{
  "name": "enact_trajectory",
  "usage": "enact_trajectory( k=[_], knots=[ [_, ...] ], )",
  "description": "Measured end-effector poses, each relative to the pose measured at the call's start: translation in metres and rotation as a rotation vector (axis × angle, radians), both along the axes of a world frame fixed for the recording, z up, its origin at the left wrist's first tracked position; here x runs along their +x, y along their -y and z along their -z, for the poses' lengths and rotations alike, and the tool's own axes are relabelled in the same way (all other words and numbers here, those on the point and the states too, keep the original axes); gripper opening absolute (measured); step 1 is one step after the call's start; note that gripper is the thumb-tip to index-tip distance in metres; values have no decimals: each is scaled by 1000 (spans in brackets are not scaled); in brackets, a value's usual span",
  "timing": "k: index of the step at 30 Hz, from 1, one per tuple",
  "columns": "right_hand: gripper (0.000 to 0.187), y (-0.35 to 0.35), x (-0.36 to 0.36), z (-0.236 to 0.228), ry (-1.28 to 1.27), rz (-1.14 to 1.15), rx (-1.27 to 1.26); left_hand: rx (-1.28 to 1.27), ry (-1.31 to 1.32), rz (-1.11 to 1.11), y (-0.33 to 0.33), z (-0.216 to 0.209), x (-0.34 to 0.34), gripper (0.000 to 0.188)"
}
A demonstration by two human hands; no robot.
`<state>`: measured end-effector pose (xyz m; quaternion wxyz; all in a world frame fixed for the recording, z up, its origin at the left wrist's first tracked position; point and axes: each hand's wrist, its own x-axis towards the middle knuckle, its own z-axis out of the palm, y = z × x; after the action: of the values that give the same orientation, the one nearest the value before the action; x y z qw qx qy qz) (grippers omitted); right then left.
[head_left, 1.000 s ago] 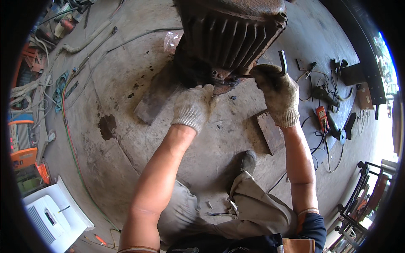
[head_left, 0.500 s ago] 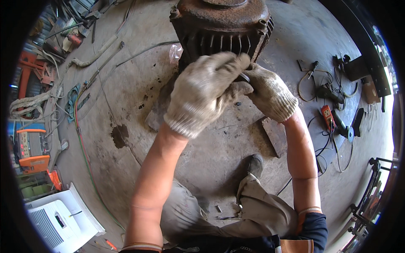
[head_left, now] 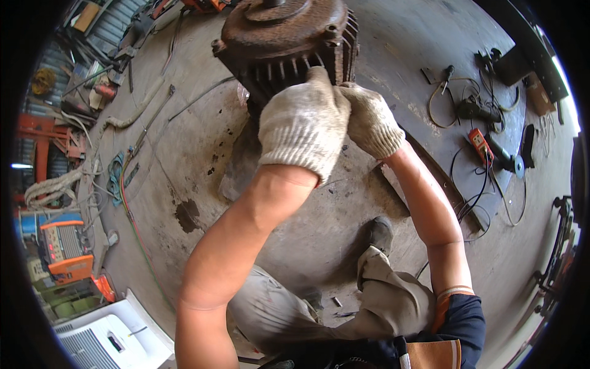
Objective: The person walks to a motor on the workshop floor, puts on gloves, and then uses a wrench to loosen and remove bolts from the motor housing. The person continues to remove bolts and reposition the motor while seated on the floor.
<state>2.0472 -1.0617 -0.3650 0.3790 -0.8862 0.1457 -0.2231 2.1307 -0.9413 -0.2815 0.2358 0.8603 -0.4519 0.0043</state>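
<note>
A rusty electric motor (head_left: 283, 31) with cooling fins stands upright at the top middle. Against its near side are both my hands, in off-white knitted gloves. My left hand (head_left: 304, 120) shows its back, with its fingers curled away and partly hidden against the fins. Close beside it, touching it, my right hand (head_left: 370, 118) has its fingers bent in by the motor's lower right corner. Whatever lies between the fingers is hidden by the gloves.
A metal plate (head_left: 424, 92) on the right carries cables, a corded power tool (head_left: 476, 109), a red socket box (head_left: 478, 140) and an angle grinder (head_left: 513, 163). Hoses, an orange machine (head_left: 66, 249) and a white appliance (head_left: 107, 338) line the left. My shoe (head_left: 380, 234) rests below.
My view has shifted, so the motor sits further left. My left hand has turned its back up and moved against the fins; a small dark piece between the hands is now hidden.
</note>
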Motion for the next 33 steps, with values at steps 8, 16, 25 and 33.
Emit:
enact_trajectory(
  k=[8,16,25,33],
  knots=[
    [36,6,2,8,64,-81,106,-20,117,73,2,-6,10,25],
    [36,8,8,9,-49,34,60,-79,-911,-6,2,-20,12,32],
    [64,26,3,2,94,-185,-163,-148,-1003,30,4,-1,8,43],
    [34,19,11,14,155,-142,9,161,-626,333,-13,-9,61,57]
  ],
)
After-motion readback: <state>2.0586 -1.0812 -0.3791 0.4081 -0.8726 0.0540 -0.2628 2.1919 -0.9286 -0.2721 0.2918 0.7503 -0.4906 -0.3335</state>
